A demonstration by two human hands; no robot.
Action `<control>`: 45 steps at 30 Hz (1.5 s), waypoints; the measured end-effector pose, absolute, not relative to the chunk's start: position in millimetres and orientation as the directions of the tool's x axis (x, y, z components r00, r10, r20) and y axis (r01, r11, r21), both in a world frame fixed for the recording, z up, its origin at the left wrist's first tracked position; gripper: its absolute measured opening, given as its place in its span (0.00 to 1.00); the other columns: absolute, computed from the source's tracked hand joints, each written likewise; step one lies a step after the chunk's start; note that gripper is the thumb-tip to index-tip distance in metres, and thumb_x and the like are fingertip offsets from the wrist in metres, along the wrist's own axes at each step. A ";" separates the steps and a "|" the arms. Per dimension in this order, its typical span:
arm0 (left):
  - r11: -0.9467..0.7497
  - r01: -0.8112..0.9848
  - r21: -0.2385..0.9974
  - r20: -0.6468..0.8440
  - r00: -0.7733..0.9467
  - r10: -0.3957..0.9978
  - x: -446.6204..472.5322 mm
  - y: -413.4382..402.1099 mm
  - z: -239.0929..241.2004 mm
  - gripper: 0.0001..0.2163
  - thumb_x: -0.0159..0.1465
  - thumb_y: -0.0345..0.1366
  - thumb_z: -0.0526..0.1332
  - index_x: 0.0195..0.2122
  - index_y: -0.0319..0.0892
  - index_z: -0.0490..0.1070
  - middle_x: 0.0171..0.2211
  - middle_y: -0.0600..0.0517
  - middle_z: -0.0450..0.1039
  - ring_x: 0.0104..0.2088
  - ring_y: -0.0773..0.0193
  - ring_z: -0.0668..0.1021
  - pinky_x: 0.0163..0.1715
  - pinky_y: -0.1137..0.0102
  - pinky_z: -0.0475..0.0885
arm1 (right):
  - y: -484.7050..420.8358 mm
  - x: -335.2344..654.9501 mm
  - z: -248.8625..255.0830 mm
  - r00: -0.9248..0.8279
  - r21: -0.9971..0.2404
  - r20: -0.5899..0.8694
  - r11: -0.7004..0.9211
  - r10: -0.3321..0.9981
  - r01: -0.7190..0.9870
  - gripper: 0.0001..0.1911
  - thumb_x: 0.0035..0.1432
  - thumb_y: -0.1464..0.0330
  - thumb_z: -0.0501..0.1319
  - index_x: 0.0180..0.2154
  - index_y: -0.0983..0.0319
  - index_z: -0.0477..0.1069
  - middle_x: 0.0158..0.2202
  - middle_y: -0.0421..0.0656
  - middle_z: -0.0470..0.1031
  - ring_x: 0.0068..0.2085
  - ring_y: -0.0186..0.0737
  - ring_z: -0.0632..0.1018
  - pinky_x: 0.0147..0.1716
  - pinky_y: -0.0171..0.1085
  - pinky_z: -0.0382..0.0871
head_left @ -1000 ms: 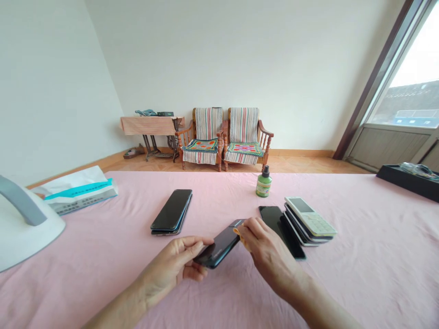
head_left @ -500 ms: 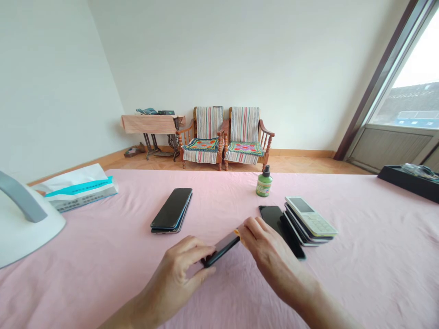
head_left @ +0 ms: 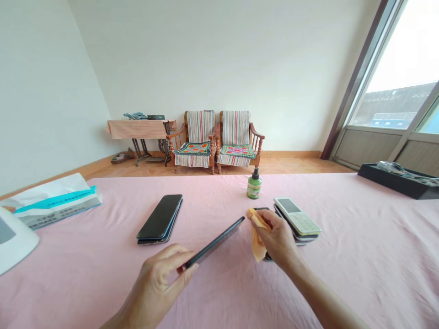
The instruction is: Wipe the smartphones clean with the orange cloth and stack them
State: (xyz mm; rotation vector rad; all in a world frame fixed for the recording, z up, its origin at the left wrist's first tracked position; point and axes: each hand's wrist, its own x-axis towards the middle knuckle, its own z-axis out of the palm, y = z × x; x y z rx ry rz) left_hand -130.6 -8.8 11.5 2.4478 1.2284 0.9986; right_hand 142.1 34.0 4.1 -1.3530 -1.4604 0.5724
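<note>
My left hand (head_left: 161,278) grips the near end of a dark smartphone (head_left: 216,242), held edge-up and slanting away over the pink tablecloth (head_left: 103,274). My right hand (head_left: 279,240) is closed on a small orange cloth (head_left: 257,235) just right of the phone's far end, no longer touching it. Right behind that hand lies a stack of phones (head_left: 297,226) with a white keypad phone on top. Two stacked dark phones (head_left: 160,219) lie to the left.
A green spray bottle (head_left: 254,185) stands behind the right-hand stack. A white and teal packet (head_left: 51,203) lies far left, beside a white rounded object (head_left: 13,240). A black tray (head_left: 398,180) sits far right. Two wooden chairs (head_left: 216,141) stand by the wall.
My left hand has turned the phone onto its edge and drawn it slightly left. My right hand has come off the phone with the orange cloth, moving right towards the stack.
</note>
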 end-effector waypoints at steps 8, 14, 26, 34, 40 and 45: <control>-0.640 0.587 0.496 0.458 0.450 0.767 -127.2 -13.9 13.0 0.12 0.63 0.32 0.60 0.47 0.46 0.75 0.31 0.52 0.74 0.30 0.66 0.77 0.31 0.77 0.73 | 30.5 130.8 5.2 0.116 -0.759 0.518 0.393 0.848 0.519 0.09 0.58 0.69 0.57 0.36 0.62 0.77 0.31 0.42 0.72 0.33 0.39 0.74 0.32 0.34 0.66; -0.634 0.550 0.544 0.466 0.431 0.773 -121.4 -16.9 14.2 0.11 0.62 0.31 0.61 0.46 0.46 0.77 0.28 0.53 0.73 0.27 0.66 0.76 0.29 0.77 0.72 | 21.6 121.3 6.4 -0.011 -0.633 0.651 0.551 0.759 0.544 0.13 0.57 0.76 0.56 0.39 0.61 0.76 0.36 0.44 0.70 0.36 0.38 0.74 0.36 0.35 0.68; -0.613 0.580 0.537 0.536 0.327 0.779 -122.5 -16.4 6.0 0.11 0.61 0.33 0.64 0.45 0.47 0.76 0.35 0.50 0.78 0.34 0.61 0.79 0.36 0.73 0.74 | -2.9 78.7 -0.4 -0.213 -0.532 0.693 0.688 0.688 0.494 0.18 0.56 0.80 0.54 0.45 0.58 0.72 0.41 0.44 0.70 0.42 0.39 0.74 0.42 0.36 0.71; -0.711 0.575 0.405 0.664 0.349 0.661 -122.9 -16.1 2.0 0.12 0.61 0.32 0.65 0.46 0.44 0.74 0.31 0.50 0.77 0.30 0.62 0.77 0.30 0.72 0.73 | 8.8 93.9 1.1 -0.121 -0.504 0.722 0.639 0.681 0.581 0.17 0.58 0.79 0.53 0.44 0.60 0.73 0.40 0.46 0.70 0.41 0.40 0.74 0.41 0.37 0.71; -0.739 0.599 0.310 0.701 0.381 0.603 -119.9 -16.3 7.2 0.14 0.61 0.29 0.64 0.48 0.48 0.72 0.36 0.52 0.80 0.32 0.61 0.79 0.49 0.59 0.67 | -12.3 72.9 -4.3 -0.269 -0.482 0.713 0.731 0.648 0.483 0.20 0.60 0.80 0.51 0.50 0.58 0.68 0.42 0.46 0.70 0.45 0.40 0.74 0.44 0.37 0.72; -0.755 0.597 0.270 0.759 0.350 0.549 -121.5 -13.7 5.2 0.13 0.60 0.28 0.65 0.46 0.47 0.73 0.34 0.53 0.81 0.32 0.60 0.80 0.47 0.61 0.69 | 9.6 88.5 -4.9 -0.176 -0.488 0.725 0.676 0.666 0.553 0.17 0.62 0.77 0.52 0.47 0.57 0.71 0.42 0.46 0.70 0.43 0.41 0.75 0.44 0.40 0.72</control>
